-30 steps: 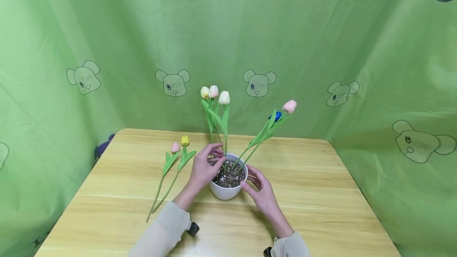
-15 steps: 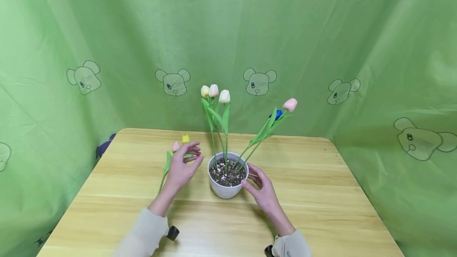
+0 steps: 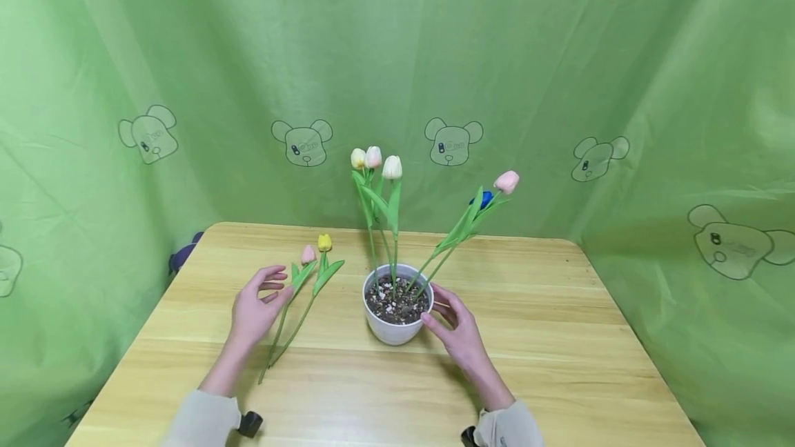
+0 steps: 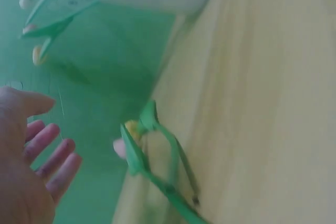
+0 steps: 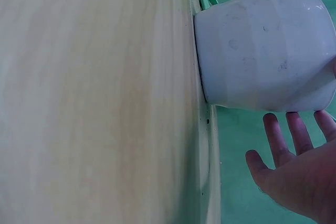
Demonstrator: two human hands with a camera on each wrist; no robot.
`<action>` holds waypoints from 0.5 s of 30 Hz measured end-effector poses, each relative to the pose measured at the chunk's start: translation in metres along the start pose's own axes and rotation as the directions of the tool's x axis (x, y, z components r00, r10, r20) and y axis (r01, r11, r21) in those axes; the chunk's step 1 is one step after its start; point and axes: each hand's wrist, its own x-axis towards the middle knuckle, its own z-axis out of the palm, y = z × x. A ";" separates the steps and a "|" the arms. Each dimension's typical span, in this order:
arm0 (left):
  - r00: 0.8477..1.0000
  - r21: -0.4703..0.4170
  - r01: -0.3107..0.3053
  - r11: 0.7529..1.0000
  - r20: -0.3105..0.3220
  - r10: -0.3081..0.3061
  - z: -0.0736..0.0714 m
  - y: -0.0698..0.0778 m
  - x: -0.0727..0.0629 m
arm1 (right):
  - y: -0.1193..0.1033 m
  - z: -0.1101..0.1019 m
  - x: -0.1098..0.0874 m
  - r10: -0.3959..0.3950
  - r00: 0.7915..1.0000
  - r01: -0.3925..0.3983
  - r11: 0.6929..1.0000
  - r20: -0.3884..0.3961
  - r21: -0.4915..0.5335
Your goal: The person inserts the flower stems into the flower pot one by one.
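Observation:
In the head view, a white flower pot (image 3: 393, 332) of dark speckled soil stands mid-table. At its left side rise a white tulip (image 3: 393, 168), a pale pink tulip (image 3: 373, 157) and a pale yellow tulip (image 3: 358, 159); a pink tulip (image 3: 506, 182) and a blue tulip (image 3: 484, 199) lean right. My right hand (image 3: 458, 331) holds the pot's right side, thumb near the rim, fingertips against the wall. My left hand (image 3: 254, 309), fingers loosely bent and holding nothing, is beside a loose pink tulip (image 3: 308, 254). A yellow tulip (image 3: 324, 243) lies just right of that one.
The wooden table (image 3: 559, 364) has its back edge close to a green curtain (image 3: 528, 88) printed with bear heads. Curtain also hangs at both sides. A dark device (image 3: 250, 424) sits at the left cuff.
My left hand has let go of a stem at the pot and moved left, past the loose tulips to their left side. My right hand has stayed at the pot.

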 end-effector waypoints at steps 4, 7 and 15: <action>0.997 0.084 0.066 0.994 0.019 -0.068 -0.006 -0.012 -0.003 | 0.000 0.000 -0.001 0.004 1.000 -0.004 1.000 0.003 0.002; 0.991 0.142 0.112 0.984 0.053 -0.121 -0.009 -0.021 -0.006 | 0.000 0.000 -0.001 0.008 1.000 -0.008 1.000 0.008 0.005; 0.963 0.113 0.230 0.967 0.117 -0.243 -0.006 -0.037 -0.007 | -0.001 -0.001 -0.001 0.012 1.000 -0.012 1.000 0.009 0.011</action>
